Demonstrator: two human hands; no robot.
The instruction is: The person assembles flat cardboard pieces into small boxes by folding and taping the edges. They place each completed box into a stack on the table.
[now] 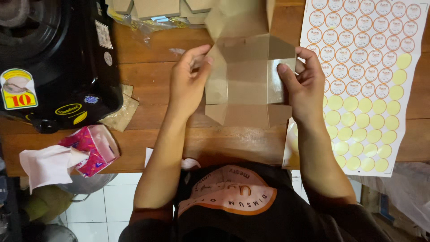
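I hold a flat brown cardboard box blank (pixel 246 80) on the wooden desk (pixel 152 80), my left hand (pixel 188 78) pinching its left flap and my right hand (pixel 304 83) gripping its right flap with the thumb on top. A sheet of round stickers (pixel 363 85) lies just beside my right hand, partly peeled. A black gas stove (pixel 58 58) and a pink tissue pack (pixel 92 150) sit well to my left.

Person wears a black short-sleeved shirt (pixel 251 210) bearing a rounded cream chest emblem (pixel 228 190) edged in orange. Both forearms bare; no rings, watch or gloves visible on either hand.
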